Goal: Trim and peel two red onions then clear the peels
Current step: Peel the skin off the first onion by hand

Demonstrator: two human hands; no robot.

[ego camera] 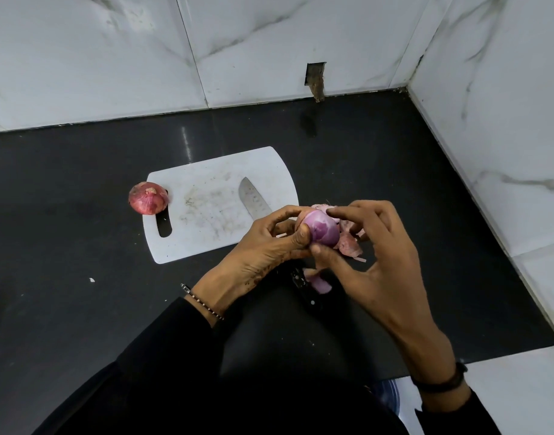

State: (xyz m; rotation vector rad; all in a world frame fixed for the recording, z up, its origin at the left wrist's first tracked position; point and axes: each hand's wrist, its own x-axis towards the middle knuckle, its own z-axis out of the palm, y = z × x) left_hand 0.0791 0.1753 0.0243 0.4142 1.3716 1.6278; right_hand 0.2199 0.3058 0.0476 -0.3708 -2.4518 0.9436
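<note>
Crowding the near edge with two black sleeves (162,372), both cut off by the frame and hiding part of the dark counter (65,246). Wearing a beaded bracelet (203,302) on the left wrist and a dark band (441,383) on the right. Glimpsing something blue (385,394) at the near right, too cut off to name.

Counting two red onions. Holding one, the peeled onion (321,230), above the counter just right of the white cutting board (203,233). Curling the thumb and fingers of the left hand (263,249) round its left side. Pinching it with the right hand (382,262), thumb below and forefinger on top, with the other three fingers spread loose. Showing glossy purple toward the lens and hiding the rest under fingers. Showing the other, the unpeeled onion (148,197), at the board's far left corner, overlapping its edge above the handle slot and well apart from both hands.

Counting one knife (253,199), lying on the right of the board with its tip toward the far wall. Losing the lower blade behind the left hand and barely making out the dark handle against the counter. Half-hiding a heap of pinkish peels (349,244) behind the right hand, number impossible to tell. Spotting one more loose peel (321,285) on the counter below the hands.
</note>
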